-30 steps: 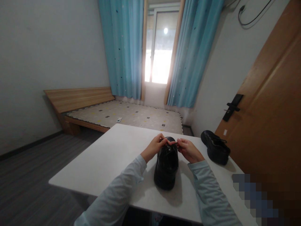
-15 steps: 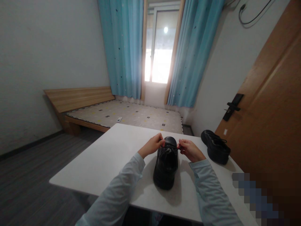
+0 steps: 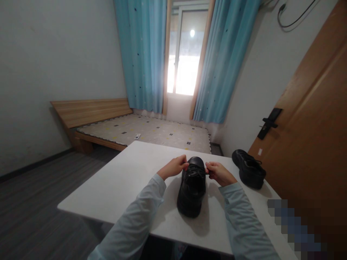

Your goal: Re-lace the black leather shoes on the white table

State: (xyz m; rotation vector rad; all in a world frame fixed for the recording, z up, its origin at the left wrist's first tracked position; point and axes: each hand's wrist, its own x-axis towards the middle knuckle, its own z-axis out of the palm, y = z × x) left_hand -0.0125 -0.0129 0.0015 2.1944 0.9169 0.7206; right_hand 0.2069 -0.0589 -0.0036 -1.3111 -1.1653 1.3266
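The fingers of the left hand and the right hand pinch the laces of a black shoe, one hand at each side of its upper. The shoe stands on the white table between the two pale sleeves, toe pointing away from the person. A second black shoe sits well apart near the table's right edge, beside the wooden door. Beyond the table lie a low bed and blue curtains.
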